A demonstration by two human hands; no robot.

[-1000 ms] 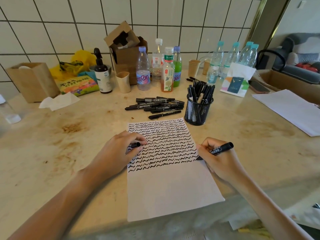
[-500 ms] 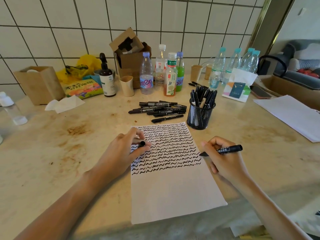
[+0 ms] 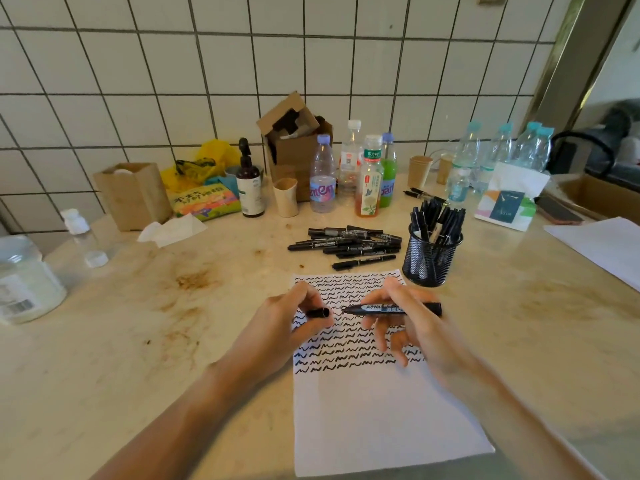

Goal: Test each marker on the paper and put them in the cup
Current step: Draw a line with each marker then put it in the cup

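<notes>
Head view puts both my hands above the paper [image 3: 377, 420]. My right hand [image 3: 415, 327] pinches an uncapped black marker [image 3: 394, 309] between thumb and fingers, the barrel lying roughly level with its tip pointing left. My left hand [image 3: 284, 327] curls round the marker's cap [image 3: 319, 312], whose open end faces right toward that tip; a small gap separates the two. Both are lifted off the sheet, as far as I can judge.

Under the hands, the paper's upper half is filled with rows of black wavy test strokes; the lower half is blank and reaches the table's near edge. Just beyond the sheet's top right corner stands the black mesh cup [image 3: 431, 261], already crowded with upright markers. To its left, a loose pile of markers [image 3: 346, 242] lies flat on the stained table [image 3: 173, 306]. Farther back, drink bottles [image 3: 369, 178] and a cardboard box [image 3: 294, 147] line the tiled wall [image 3: 138, 81].
</notes>
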